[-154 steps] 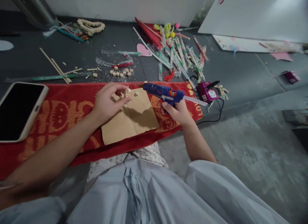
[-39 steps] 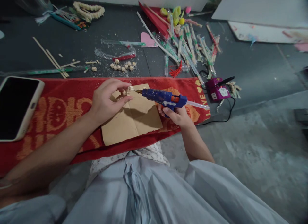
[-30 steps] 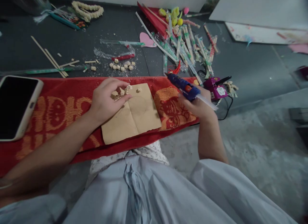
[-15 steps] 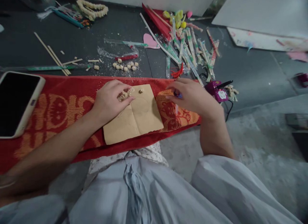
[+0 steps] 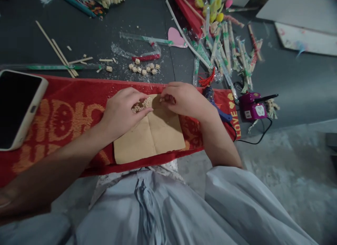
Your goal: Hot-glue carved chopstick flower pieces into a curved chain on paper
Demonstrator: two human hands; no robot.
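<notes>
My left hand (image 5: 121, 113) is closed around a curved row of small beige pieces (image 5: 140, 105) joined side by side, pinched between thumb and fingers. It rests over a creased sheet of brown paper (image 5: 152, 138). My right hand (image 5: 184, 101) is over the paper's far right corner, fingertips pinched on a small beige piece mostly hidden by them. Beside my right wrist a blue glue gun (image 5: 222, 114) lies on the red towel (image 5: 63, 88), partly covered by my arm.
Beyond the towel are loose beige pieces (image 5: 144, 71), thin sticks (image 5: 56, 52) and wrapped stick bundles (image 5: 226, 45). A phone (image 5: 19, 108) lies at left. At right stands a purple device (image 5: 252, 106) with a cable (image 5: 265, 134). A pink heart (image 5: 176, 37) lies farther back.
My right hand has let go of the glue gun and moved left to the small piece on the paper. My left hand keeps its hold. The view has shifted slightly.
</notes>
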